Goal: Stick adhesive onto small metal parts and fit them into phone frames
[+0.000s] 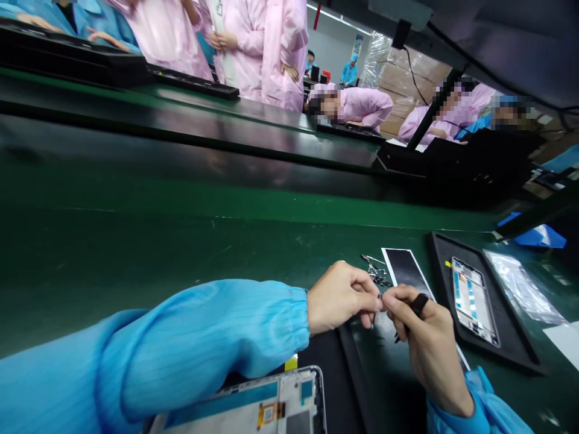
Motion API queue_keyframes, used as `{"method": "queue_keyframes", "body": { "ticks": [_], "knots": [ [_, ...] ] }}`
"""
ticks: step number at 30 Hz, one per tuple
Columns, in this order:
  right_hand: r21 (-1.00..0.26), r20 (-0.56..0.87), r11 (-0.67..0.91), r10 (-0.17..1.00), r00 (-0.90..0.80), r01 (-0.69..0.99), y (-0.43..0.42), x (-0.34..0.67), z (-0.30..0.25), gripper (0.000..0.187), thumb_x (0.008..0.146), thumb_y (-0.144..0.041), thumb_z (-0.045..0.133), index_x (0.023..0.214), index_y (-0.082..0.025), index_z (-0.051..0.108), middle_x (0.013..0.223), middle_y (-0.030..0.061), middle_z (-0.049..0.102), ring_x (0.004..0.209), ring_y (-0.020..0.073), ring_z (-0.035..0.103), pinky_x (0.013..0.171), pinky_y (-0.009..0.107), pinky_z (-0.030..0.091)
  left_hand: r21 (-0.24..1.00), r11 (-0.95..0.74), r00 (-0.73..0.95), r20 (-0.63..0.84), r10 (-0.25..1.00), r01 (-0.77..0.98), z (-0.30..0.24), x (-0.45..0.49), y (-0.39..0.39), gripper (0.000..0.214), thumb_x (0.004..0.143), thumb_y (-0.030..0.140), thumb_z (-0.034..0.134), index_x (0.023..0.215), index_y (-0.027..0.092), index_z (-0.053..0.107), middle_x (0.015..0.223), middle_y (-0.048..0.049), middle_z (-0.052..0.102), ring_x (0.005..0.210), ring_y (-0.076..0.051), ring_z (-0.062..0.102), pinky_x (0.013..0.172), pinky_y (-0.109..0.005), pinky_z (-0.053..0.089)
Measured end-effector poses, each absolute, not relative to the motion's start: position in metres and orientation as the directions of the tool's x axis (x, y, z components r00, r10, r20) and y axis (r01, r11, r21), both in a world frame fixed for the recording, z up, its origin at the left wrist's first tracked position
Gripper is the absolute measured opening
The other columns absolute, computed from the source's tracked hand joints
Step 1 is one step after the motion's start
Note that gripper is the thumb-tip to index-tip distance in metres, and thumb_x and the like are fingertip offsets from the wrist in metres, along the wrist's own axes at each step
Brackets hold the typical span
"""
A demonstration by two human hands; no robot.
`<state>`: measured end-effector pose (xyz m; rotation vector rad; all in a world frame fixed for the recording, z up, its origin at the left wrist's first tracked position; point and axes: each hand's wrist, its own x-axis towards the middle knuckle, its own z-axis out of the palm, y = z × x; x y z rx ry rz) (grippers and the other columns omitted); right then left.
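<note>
My left hand and my right hand meet fingertip to fingertip above the table. Between the left thumb and fingers is a thin, small dark part, too small to name. My right hand is closed in a pinch, with a black band round one finger; a dark tip shows below its fingers, and what it belongs to is hidden. Just beyond the hands lies a pile of small metal parts. Under my left forearm, a tablet-like device frame with blue film and an orange flex cable is partly covered.
A black tray on the right carries another device frame. Beside it are clear plastic bags. A black strip with white edges lies left of that tray. Across the raised bench ledge, several people in pink and blue smocks are gathered.
</note>
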<state>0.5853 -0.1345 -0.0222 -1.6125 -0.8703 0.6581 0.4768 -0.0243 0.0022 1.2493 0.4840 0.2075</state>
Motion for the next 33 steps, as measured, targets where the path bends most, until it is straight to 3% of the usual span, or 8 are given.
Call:
{"method": "queue_keyframes", "body": {
  "ticks": [13,19,25,27,30,33],
  "knots": [
    [-0.986,0.015,-0.080,0.834,0.552,0.149,-0.139,0.582,-0.017,0.021,0.071,-0.038,0.063,0.070,-0.017,0.061,0.057,-0.0030,0.047,0.044,0.0048,0.033,0.041,0.022,0.024,0.910,0.374,0.861,-0.330,0.386,0.180,0.015,0.472,-0.034,0.011,0.061,0.016,0.060,0.057,0.010,0.051,0.044,0.0009,0.054,0.038,-0.009,0.050,0.043,-0.019,0.039],
    [-0.984,0.020,-0.081,0.835,0.550,0.159,-0.139,0.581,-0.016,0.020,0.072,-0.037,0.063,0.069,-0.017,0.062,0.054,-0.0032,0.045,0.045,0.0049,0.033,0.042,0.021,0.025,0.930,0.307,0.860,-0.319,0.399,0.202,0.012,0.472,-0.034,0.010,0.065,0.009,0.055,0.056,0.011,0.051,0.045,0.0015,0.053,0.039,-0.009,0.050,0.045,-0.019,0.039],
    [-0.991,-0.011,-0.090,0.805,0.593,0.103,-0.142,0.582,-0.011,0.019,0.067,-0.036,0.067,0.071,-0.017,0.063,0.055,-0.0017,0.048,0.043,0.0047,0.033,0.039,0.020,0.022,0.977,0.076,0.841,-0.211,0.498,0.199,0.015,0.468,-0.033,0.008,0.067,0.012,0.057,0.059,0.013,0.059,0.047,0.0041,0.050,0.048,-0.009,0.046,0.048,-0.020,0.035],
    [-0.992,-0.017,-0.087,0.808,0.588,0.090,-0.143,0.580,-0.007,0.018,0.066,-0.035,0.069,0.071,-0.018,0.064,0.054,-0.0013,0.048,0.043,0.0047,0.034,0.039,0.020,0.024,0.972,-0.074,0.842,-0.155,0.516,0.224,0.022,0.463,-0.033,0.010,0.068,0.011,0.058,0.059,0.015,0.061,0.049,0.0046,0.051,0.051,-0.009,0.045,0.050,-0.020,0.033],
    [-0.991,0.012,-0.066,0.830,0.558,0.119,-0.146,0.573,0.003,0.015,0.064,-0.034,0.069,0.067,-0.020,0.065,0.059,0.0006,0.053,0.041,0.0042,0.034,0.037,0.020,0.024,0.893,-0.368,0.869,-0.050,0.493,0.260,0.036,0.451,-0.035,0.014,0.071,0.009,0.057,0.061,0.016,0.064,0.054,0.0046,0.056,0.055,-0.010,0.048,0.052,-0.020,0.034],
    [-0.982,0.096,-0.008,0.841,0.532,0.191,-0.148,0.561,0.013,0.011,0.064,-0.033,0.069,0.066,-0.023,0.066,0.063,0.0018,0.055,0.042,0.0055,0.037,0.034,0.020,0.025,0.830,-0.493,0.890,-0.010,0.455,0.262,0.050,0.434,-0.039,0.015,0.072,0.006,0.057,0.066,0.016,0.067,0.061,0.0035,0.060,0.060,-0.011,0.053,0.054,-0.020,0.036]
  ]
}}
